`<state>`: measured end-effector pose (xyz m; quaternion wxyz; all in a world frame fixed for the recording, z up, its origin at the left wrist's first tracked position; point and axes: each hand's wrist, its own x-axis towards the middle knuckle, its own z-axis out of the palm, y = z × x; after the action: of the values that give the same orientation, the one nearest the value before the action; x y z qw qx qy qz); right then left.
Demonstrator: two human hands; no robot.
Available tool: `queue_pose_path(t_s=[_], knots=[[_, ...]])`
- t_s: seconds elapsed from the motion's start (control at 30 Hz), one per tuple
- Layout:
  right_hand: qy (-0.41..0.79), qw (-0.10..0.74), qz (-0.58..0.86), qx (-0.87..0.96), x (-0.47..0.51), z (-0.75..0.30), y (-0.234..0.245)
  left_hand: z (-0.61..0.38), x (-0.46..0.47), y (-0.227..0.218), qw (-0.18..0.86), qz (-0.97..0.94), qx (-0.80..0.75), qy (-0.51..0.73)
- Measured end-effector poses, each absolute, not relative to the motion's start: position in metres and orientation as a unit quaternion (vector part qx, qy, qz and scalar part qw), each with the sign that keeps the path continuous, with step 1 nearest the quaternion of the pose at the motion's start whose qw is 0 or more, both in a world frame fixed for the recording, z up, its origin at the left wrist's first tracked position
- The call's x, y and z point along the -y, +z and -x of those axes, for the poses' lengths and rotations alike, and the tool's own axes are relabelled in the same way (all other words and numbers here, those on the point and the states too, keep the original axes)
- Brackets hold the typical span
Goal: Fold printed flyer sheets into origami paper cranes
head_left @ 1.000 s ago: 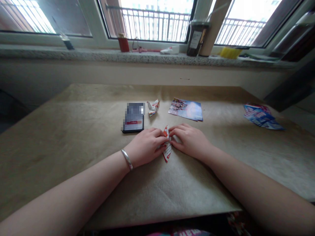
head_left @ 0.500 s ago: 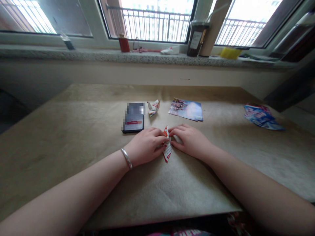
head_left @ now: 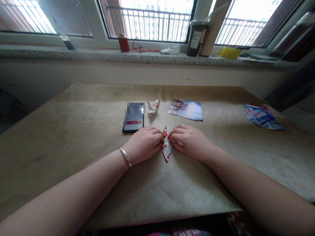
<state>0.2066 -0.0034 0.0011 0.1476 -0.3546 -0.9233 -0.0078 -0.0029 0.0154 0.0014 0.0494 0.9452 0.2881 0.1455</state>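
A narrow, diamond-shaped piece of folded paper [head_left: 167, 149], white with red and orange print, lies on the table between my hands, one point towards me. My left hand [head_left: 147, 144], below a silver bangle [head_left: 126, 157], grips its left edge with bent fingers. From the other side, my right hand [head_left: 187, 141] has its thumb and fingertips closed on the right edge. Beyond my left hand is a phone [head_left: 134, 123] with its screen lit. A folded paper crane [head_left: 154, 108] in similar printed paper sits just right of the phone.
Blue-and-pink printed sheets [head_left: 186, 109] lie past my right hand. More glossy blue pieces [head_left: 263, 117] are fanned out at the far right of the table [head_left: 81, 131]. Behind it, the stone sill [head_left: 93, 55] carries a red container [head_left: 123, 43] and a dark labelled container [head_left: 196, 39].
My left fingers have drawn slightly left, off the middle of the folded paper, so more of its printed face shows. The right hand has barely shifted.
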Motion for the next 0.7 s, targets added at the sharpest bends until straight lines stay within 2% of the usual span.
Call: queue_pose_path(t_s=[0.23,0.43,0.7], knots=[[-0.07,0.114,0.309,0.942,0.0031,-0.2081,0.0029,0.0064,-0.0183,-0.0003,0.072,-0.946,-0.276,0.155],[-0.064,0.137,0.303,0.941,0.0019,-0.209,0.0009,0.0045,-0.0151,0.0028,0.032,-0.95,-0.28,0.135],[-0.068,0.135,0.294,0.944,0.0012,-0.2095,0.0011,0.0032,-0.0137,0.0033,0.033,-0.95,-0.283,0.128]])
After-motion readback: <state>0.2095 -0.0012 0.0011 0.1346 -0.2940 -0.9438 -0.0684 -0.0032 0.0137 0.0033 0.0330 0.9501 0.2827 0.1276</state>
